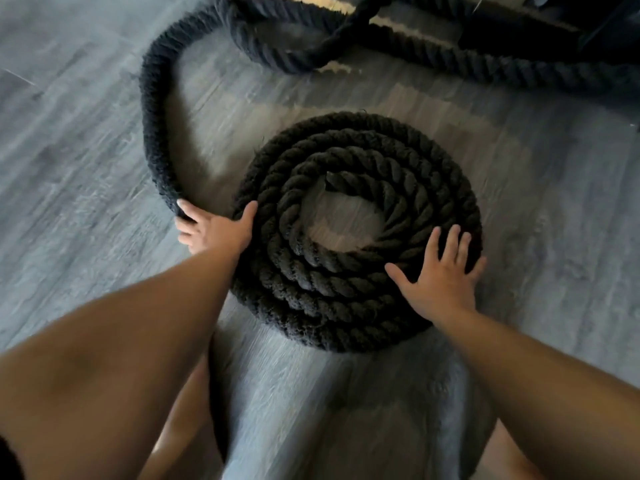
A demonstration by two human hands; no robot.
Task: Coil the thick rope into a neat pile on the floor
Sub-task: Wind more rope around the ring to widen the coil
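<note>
On the grey plank floor (86, 161), a thick black rope (152, 109) is seen partly coiled. At far left, the loose run is laid in a long arc: its axis is directed from the top of the view, down the left side, and then curved rightward toward the coil's left edge. The left hand (214, 230) is placed at the low end of this arc, where the free run is led into the coil; its fingers (187, 216) are curled against the rope, while the thumb is pressed to the outer turn of the coil. Whether the rope is fully gripped cannot be told. At centre, the coil (356, 233) is shown lying flat in about four spiral turns around a bare patch of floor, with the inner end pointed toward upper left. The right hand (440, 278) is laid flat on the coil's lower right sector, fingers spread wide, nothing grasped. Along the top, further rope is seen in loose loops extended toward the right edge.
</note>
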